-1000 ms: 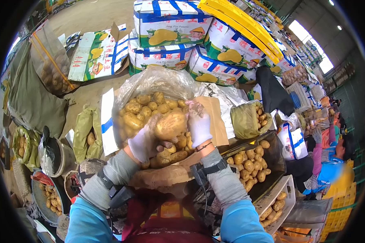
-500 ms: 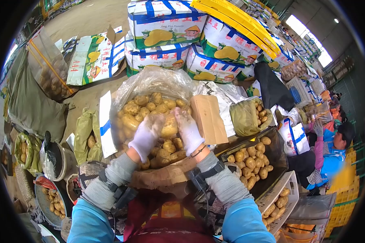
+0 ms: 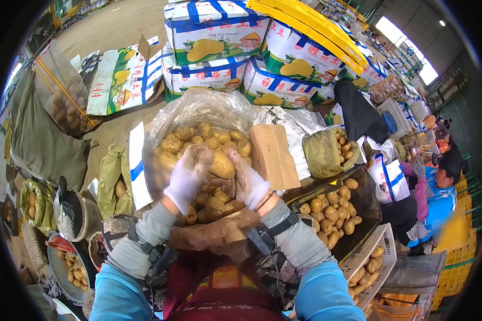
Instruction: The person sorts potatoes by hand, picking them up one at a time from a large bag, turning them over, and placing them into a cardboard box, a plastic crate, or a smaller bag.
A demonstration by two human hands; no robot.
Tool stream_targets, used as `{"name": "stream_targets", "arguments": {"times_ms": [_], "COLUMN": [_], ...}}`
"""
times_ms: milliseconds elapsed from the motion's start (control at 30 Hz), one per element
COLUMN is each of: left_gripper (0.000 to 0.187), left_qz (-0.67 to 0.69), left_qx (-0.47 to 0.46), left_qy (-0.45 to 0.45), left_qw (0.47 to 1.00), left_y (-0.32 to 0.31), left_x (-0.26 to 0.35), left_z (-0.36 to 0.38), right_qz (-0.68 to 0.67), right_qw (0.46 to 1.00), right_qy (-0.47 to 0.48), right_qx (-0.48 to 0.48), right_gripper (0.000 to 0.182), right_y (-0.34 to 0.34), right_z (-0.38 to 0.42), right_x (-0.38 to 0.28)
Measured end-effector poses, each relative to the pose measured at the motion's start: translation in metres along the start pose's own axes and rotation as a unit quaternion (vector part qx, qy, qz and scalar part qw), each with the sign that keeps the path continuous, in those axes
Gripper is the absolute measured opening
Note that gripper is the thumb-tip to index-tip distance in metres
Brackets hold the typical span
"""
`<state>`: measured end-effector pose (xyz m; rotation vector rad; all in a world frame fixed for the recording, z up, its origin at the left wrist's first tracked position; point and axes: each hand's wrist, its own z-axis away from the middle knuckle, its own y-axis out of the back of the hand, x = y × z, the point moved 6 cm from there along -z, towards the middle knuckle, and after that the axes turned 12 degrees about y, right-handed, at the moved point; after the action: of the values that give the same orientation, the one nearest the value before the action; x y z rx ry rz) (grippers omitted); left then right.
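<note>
Both my hands wear dirty white gloves over an open box lined with clear plastic (image 3: 198, 109) and filled with potatoes (image 3: 187, 140). A large potato (image 3: 223, 165) sits between them, above the others. My left hand (image 3: 190, 176) has its fingers round the left side of this potato. On the potato's right side is my right hand (image 3: 249, 179), its fingers pointing up and touching the potato's edge. A brown cardboard flap (image 3: 275, 157) stands out at the box's right, and a white flap (image 3: 139, 166) at its left.
Printed potato cartons (image 3: 217, 35) are stacked behind the box, with yellow crates (image 3: 310, 27) on top. To the right are a black bin of potatoes (image 3: 367, 198) and a white crate (image 3: 385, 246). A co-worker in blue (image 3: 439, 200) sits far right. Sacks (image 3: 48, 147) stand left.
My left hand has turned a little, and the large potato between my hands has shifted slightly up and left. The co-worker's head and raised hand have moved slightly.
</note>
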<state>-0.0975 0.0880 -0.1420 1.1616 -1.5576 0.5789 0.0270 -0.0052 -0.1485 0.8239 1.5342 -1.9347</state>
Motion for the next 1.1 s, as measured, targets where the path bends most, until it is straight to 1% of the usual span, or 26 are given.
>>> {"name": "stream_targets", "arguments": {"times_ms": [33,100,167,233,267,300,367,400,433,467,500,567,600,633,667,700,733,800,833,867,900,933,967,1033,1067,1100], "left_gripper": [0.042,0.041,0.039,0.036,0.036,0.03,0.028,0.027,0.024,0.025,0.025,0.025,0.026,0.028,0.029,0.03,0.031,0.031,0.031,0.031,0.031,0.031,0.031,0.032,0.032,0.033], "left_qz": [0.003,0.043,0.114,0.174,0.205,0.191,0.237,0.261,0.284,0.299,0.313,0.336,0.345,0.353,0.365,0.375,0.385,0.419,0.432,0.444,0.449,0.459,0.47,0.483,0.488,0.494], "left_qx": [-0.044,-0.079,-0.069,-0.058,-0.052,-0.067,-0.048,-0.038,-0.043,-0.029,-0.014,0.018,0.036,0.057,0.062,0.067,0.07,0.063,0.068,0.072,0.093,0.11,0.13,0.15,0.138,0.125], "left_qy": [0.119,0.327,0.496,0.48,0.471,0.438,0.407,0.392,0.386,0.375,0.367,0.364,0.367,0.37,0.369,0.368,0.366,0.353,0.35,0.345,0.335,0.334,0.333,0.323,0.318,0.312], "left_qw": [0.992,0.941,0.858,0.858,0.856,0.876,0.881,0.881,0.877,0.877,0.876,0.868,0.863,0.857,0.852,0.848,0.845,0.834,0.829,0.824,0.823,0.816,0.807,0.8,0.801,0.802], "left_y": [0.0,0.004,0.005,0.002,0.004,0.007,0.014,0.019,0.026,0.035,0.044,0.061,0.07,0.079,0.084,0.088,0.092,0.101,0.106,0.111,0.12,0.127,0.133,0.142,0.143,0.142], "left_x": [0.001,0.011,0.034,0.019,0.013,0.017,0.02,0.02,0.022,0.026,0.032,0.035,0.035,0.033,0.033,0.035,0.034,0.028,0.024,0.021,0.024,0.023,0.021,0.017,0.017,0.018], "left_z": [0.003,0.012,0.019,0.018,0.017,0.014,0.007,0.003,0.001,-0.002,-0.006,-0.009,-0.009,-0.009,-0.008,-0.007,-0.007,-0.007,-0.009,-0.012,-0.015,-0.018,-0.02,-0.021,-0.021,-0.021], "right_qz": [0.114,0.224,0.217,0.254,0.19,0.126,0.065,0.095,0.144,0.217,0.278,0.45,0.457,0.443,0.513,0.565,0.586,0.525,0.551,0.578,0.631,0.627,0.685,0.767,0.735,0.728], "right_qw": [0.99,0.966,0.975,0.965,0.981,0.991,0.996,0.99,0.984,0.96,0.94,0.862,0.869,0.865,0.833,0.783,0.747,0.788,0.764,0.752,0.721,0.747,0.709,0.613,0.66,0.663], "right_qy": [0.084,0.127,0.055,0.06,0.034,0.008,0.017,0.06,0.082,0.13,0.134,0.107,0.08,0.013,-0.002,-0.034,-0.039,0.104,0.124,0.185,0.169,0.119,0.112,0.162,0.104,0.095], "right_qx": [-0.003,-0.006,0.003,0.008,0.019,0.034,0.051,0.086,0.073,0.12,0.145,0.206,0.171,0.236,0.208,0.259,0.311,0.303,0.313,0.257,0.229,0.186,0.123,-0.096,-0.117,-0.145], "right_gripper": [0.045,0.045,0.044,0.044,0.045,0.046,0.045,0.044,0.043,0.043,0.045,0.046,0.044,0.045,0.039,0.029,0.022,0.02,0.017,0.017,0.008,0.019,0.04,0.062,0.065,0.064], "right_y": [0.002,0.002,-0.031,-0.016,-0.005,0.005,0.007,0.013,0.03,0.055,0.065,0.101,0.146,0.168,0.214,0.252,0.245,0.258,0.211,0.185,0.152,0.134,0.081,0.027,0.009,-0.011], "right_z": [-0.007,-0.006,0.016,0.014,0.012,0.011,0.026,0.039,0.051,0.071,0.097,0.146,0.165,0.191,0.212,0.232,0.239,0.221,0.198,0.17,0.137,0.105,0.069,0.005,-0.023,-0.047], "right_x": [0.0,-0.004,-0.027,-0.032,-0.035,-0.038,-0.077,-0.101,-0.125,-0.148,-0.17,-0.202,-0.209,-0.208,-0.208,-0.211,-0.213,-0.218,-0.22,-0.219,-0.211,-0.194,-0.17,-0.11,-0.074,-0.039]}}
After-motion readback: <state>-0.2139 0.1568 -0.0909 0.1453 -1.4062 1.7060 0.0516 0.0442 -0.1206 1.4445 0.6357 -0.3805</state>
